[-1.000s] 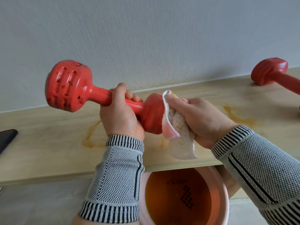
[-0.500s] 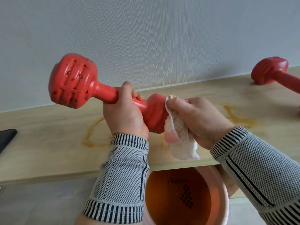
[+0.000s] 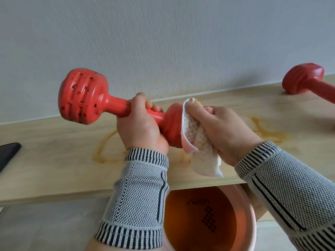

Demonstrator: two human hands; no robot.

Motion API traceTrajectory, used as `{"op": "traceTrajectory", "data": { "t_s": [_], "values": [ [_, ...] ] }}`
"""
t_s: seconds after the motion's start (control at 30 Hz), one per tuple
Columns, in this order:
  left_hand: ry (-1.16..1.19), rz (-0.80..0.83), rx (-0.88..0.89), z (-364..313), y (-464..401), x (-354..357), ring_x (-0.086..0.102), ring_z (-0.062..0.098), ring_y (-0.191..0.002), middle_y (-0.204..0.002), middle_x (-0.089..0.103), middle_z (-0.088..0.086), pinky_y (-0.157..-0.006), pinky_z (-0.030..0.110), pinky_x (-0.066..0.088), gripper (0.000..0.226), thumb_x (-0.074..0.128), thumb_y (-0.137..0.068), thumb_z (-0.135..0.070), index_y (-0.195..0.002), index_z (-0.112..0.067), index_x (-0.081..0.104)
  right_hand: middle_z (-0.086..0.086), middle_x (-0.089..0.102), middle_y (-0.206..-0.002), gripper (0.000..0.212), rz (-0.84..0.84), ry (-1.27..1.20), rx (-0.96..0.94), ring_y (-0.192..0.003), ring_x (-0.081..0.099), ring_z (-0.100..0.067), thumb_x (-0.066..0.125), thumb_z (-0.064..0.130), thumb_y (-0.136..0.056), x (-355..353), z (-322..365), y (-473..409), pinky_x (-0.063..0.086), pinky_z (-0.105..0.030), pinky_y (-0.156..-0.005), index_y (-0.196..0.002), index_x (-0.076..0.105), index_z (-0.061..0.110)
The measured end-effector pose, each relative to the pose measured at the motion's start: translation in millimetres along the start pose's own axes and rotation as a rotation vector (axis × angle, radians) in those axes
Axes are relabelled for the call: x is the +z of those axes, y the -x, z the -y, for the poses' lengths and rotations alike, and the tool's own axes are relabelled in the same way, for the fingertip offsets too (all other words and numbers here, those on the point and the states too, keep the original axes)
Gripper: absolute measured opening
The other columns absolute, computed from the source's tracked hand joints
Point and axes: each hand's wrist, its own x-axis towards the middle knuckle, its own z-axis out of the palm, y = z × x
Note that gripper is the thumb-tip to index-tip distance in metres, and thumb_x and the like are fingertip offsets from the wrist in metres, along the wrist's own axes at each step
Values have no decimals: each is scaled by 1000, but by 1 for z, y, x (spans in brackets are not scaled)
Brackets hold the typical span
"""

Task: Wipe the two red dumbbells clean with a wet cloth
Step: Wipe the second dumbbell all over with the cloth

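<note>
My left hand (image 3: 140, 127) grips the handle of a red dumbbell (image 3: 81, 99), held in the air above a light wooden shelf (image 3: 54, 160). Its left head is ribbed and pitted. My right hand (image 3: 228, 132) presses a pale wet cloth (image 3: 197, 145) against the dumbbell's right head, which the cloth partly hides. A loose end of the cloth hangs down. The second red dumbbell (image 3: 304, 79) lies on the shelf at the far right, cut off by the frame edge.
A pink basin (image 3: 250, 214) of orange-brown water stands below the shelf's front edge, under my hands. Brownish water stains mark the shelf. A dark flat object (image 3: 8, 153) lies at the left edge. A grey wall rises behind.
The held dumbbell has risen and shifted slightly right. My right hand with the cloth has slid up over the right head's end.
</note>
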Motion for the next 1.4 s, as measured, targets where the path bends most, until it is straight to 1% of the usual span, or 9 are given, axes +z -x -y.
{"op": "traceTrajectory", "data": {
  "t_s": [0.13, 0.27, 0.43, 0.7, 0.83, 1.0, 1.13, 1.27, 1.4],
  "values": [
    [28, -20, -43, -1, -4, -1, 47, 13, -45, -52, 46, -4, -49, 25, 44, 24, 58, -87, -3, -68, -14, 49, -12, 68, -69, 55, 139, -148, 116, -66, 67, -24, 55, 59, -82, -2, 2, 1, 57, -41, -71, -70, 65, 6],
    [21, -41, -33, -1, -6, -4, 48, 14, -45, -53, 48, -3, -54, 28, 48, 22, 59, -88, -5, -71, -13, 49, -12, 66, -72, 45, 171, -159, 176, -70, 63, -26, 53, 53, -69, -5, 4, -4, 50, -43, -75, -73, 66, 10],
    [-14, -39, 15, -1, -3, -3, 48, 15, -46, -49, 47, -4, -58, 32, 47, 27, 59, -87, -4, -64, -14, 49, -20, 68, -79, 41, 263, -55, 90, -72, 66, -33, 56, 35, -68, -5, 3, 0, 54, -49, -78, -84, 67, 0],
    [-19, -44, 17, 4, -3, 0, 48, 14, -45, -53, 48, -3, -49, 25, 44, 17, 61, -87, -3, -76, -12, 50, -22, 71, -78, 43, 83, 29, 12, -75, 70, -36, 63, 41, -83, -6, 0, 0, 56, -59, -78, -78, 69, -2],
    [-14, -71, 8, 1, -4, -2, 49, 13, -46, -53, 48, -3, -50, 25, 45, 22, 61, -87, -4, -69, -13, 51, -30, 68, -83, 42, -42, 67, -33, -81, 68, -47, 61, 36, -76, -8, 0, -3, 55, -64, -71, -76, 65, -6],
    [-6, -89, 5, -1, -4, -3, 50, 14, -48, -56, 49, -3, -53, 26, 47, 19, 62, -86, -5, -72, -13, 52, -1, 50, -54, 31, -355, 405, -164, -53, 49, -19, 52, 26, -91, -13, -1, -7, 41, -29, -50, -65, 54, 8],
    [-42, -97, 42, 1, -3, -1, 51, 14, -48, -53, 49, -4, -52, 26, 46, 22, 62, -86, -5, -69, -14, 51, 7, 57, -73, 26, -495, 222, -187, -70, 57, -13, 47, 35, -97, -12, 3, -5, 49, -35, -69, -91, 55, 11],
    [-48, -100, 49, 5, -4, 0, 50, 15, -46, -53, 48, -4, -52, 27, 46, 20, 61, -86, -4, -72, -13, 51, 14, 60, -77, 37, -181, 248, -241, -73, 57, -1, 46, 53, -95, 2, 2, 7, 45, -27, -71, -99, 58, 19],
    [-29, -118, 49, 4, -6, -1, 51, 14, -47, -57, 49, -3, -55, 27, 48, 14, 62, -86, -5, -80, -11, 51, 12, 63, -74, 29, -102, 14, -172, -77, 60, -8, 48, 48, -91, 3, -3, 5, 49, -32, -77, -83, 64, 24]
  ]
}}
